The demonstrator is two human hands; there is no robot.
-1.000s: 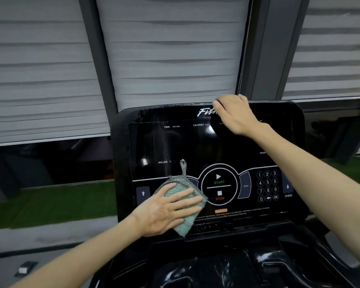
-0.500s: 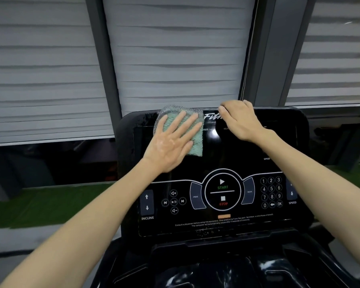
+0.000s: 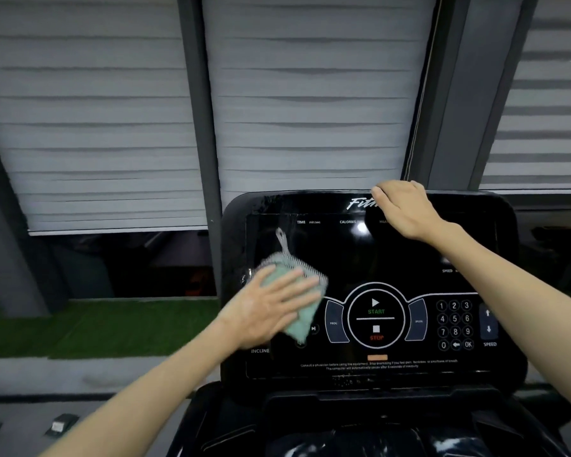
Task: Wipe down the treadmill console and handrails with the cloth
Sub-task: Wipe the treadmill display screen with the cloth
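— What's nearest?

— The glossy black tray point(image 3: 360, 437) below the console point(image 3: 393, 258), with both bare forearms reaching over it.

— Which way does the cloth point(image 3: 305, 278) lie?

— Its long axis runs close to upright on the panel, leaning a little. Its loop point(image 3: 281, 239) points up toward the top edge and its lower corner hangs beside the START/STOP ring. It's slightly blurred.

— And the left hand point(image 3: 271, 311)?

— It's flat, with the fingers straight and spread, pointing up and to the right. The palm and fingers press the cloth against the left part of the console, above the INCLINE label.

— Where's the cloth relative to that hand?

— It's under the fingers. The mesh edge shows above them, the green face shows past the fingertips, and the loop is free.

— The right hand point(image 3: 406, 209)?

— It's higher and farther away, with the fingers bent over the console's top rim, gripping it beside the logo. It's well apart from the cloth. The keypad point(image 3: 454, 324) sits below its forearm.

— Beyond that?

— Grey blinds point(image 3: 310, 110) between dark posts, and a strip of grass point(image 3: 96, 324) low on the left.
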